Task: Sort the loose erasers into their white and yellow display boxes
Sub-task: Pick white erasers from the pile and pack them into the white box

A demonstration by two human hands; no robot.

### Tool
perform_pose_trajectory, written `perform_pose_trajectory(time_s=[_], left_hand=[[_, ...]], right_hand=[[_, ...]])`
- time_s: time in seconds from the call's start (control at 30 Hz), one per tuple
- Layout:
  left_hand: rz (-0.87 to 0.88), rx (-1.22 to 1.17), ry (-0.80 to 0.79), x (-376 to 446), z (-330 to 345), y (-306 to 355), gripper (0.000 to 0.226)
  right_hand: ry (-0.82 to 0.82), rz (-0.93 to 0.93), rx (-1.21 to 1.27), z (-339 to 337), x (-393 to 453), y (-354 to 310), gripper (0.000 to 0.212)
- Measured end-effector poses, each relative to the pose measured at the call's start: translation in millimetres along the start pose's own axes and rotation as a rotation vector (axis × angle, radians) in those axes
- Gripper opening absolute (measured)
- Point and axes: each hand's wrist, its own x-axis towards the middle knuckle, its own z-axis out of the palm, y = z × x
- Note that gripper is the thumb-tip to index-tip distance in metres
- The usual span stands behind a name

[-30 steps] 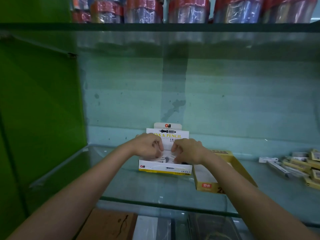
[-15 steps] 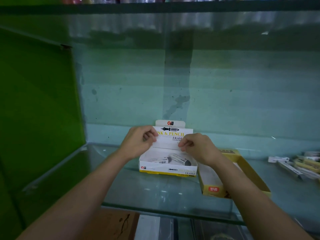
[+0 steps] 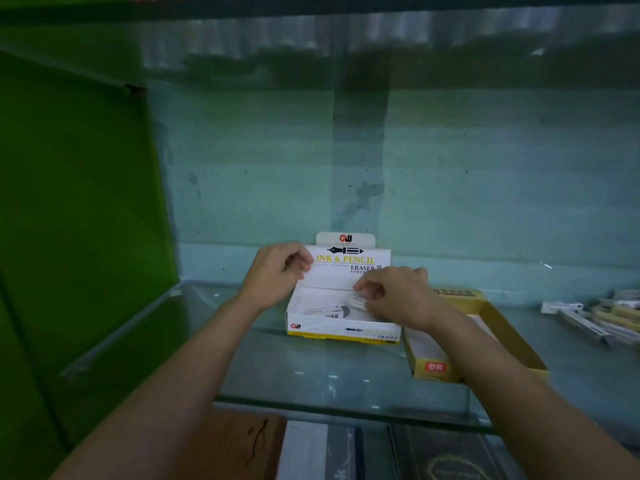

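Left hand: forearm reaching in from 7 o'clock, fingers curled, thumb and fingertips pinching the left edge of the upright lid flap of the white box. Right hand: forearm entering from 5 o'clock, fingers bent over the box's right half, pinching an eraser just above the tray. White box: on the glass shelf, centre, lid standing, another eraser lying inside. Yellow box: touching it at 3 o'clock. Loose erasers: far right of the shelf. Against half a second ago: right hand lower and further into the tray; left hand unmoved on the flap.
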Motion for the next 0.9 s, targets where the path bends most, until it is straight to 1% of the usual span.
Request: perform_pose_trajectory(time_s=[0.07, 0.17, 0.27, 0.33, 0.43, 0.47, 0.53, 0.63, 0.7, 0.73, 0.9], left_hand=[[-0.013, -0.008, 0.005, 0.4, -0.7, -0.8, 0.036], [-0.016, 0.003, -0.001, -0.4, -1.0, -0.4, 0.036], [-0.020, 0.021, -0.009, -2.0, -2.7, 0.4, 0.034], [-0.023, 0.030, 0.000, -2.1, -3.7, -1.5, 0.032], [-0.042, 0.026, 0.006, -1.3, -5.0, -3.5, 0.030], [-0.050, 0.022, 0.002, -1.3, -5.5, -3.4, 0.031], [-0.056, 0.024, -0.009, -1.0, -5.8, -2.8, 0.031], [-0.057, 0.029, -0.005, -0.2, -5.9, -3.4, 0.031], [-0.050, 0.030, -0.007, 0.5, -5.8, -4.6, 0.031], [-0.049, 0.031, -0.009, 0.6, -5.6, -5.6, 0.031], [-0.038, 0.044, -0.011, 1.0, -4.6, -7.9, 0.031]], right_hand=[[0.042, -0.013, 0.043, -0.8, 0.8, -1.0, 0.035], [0.072, -0.041, 0.229, -5.8, 5.4, -1.6, 0.040], [0.084, -0.083, 0.256, -10.1, 11.6, -6.6, 0.024], [0.073, -0.057, 0.275, -8.7, 18.3, -10.5, 0.017], [0.044, -0.046, 0.361, -3.6, 26.3, -15.8, 0.029], [0.033, -0.064, 0.347, -0.7, 27.7, -17.7, 0.032], [0.020, -0.099, 0.223, 7.2, 28.8, -18.5, 0.032], [-0.034, -0.101, -0.020, 16.7, 30.1, -19.4, 0.022], [-0.041, -0.081, -0.087, 17.2, 31.7, -21.8, 0.009], [-0.027, -0.074, -0.105, 17.2, 33.5, -22.8, 0.007], [0.007, -0.111, -0.207, 24.3, 40.1, -24.4, 0.020]])
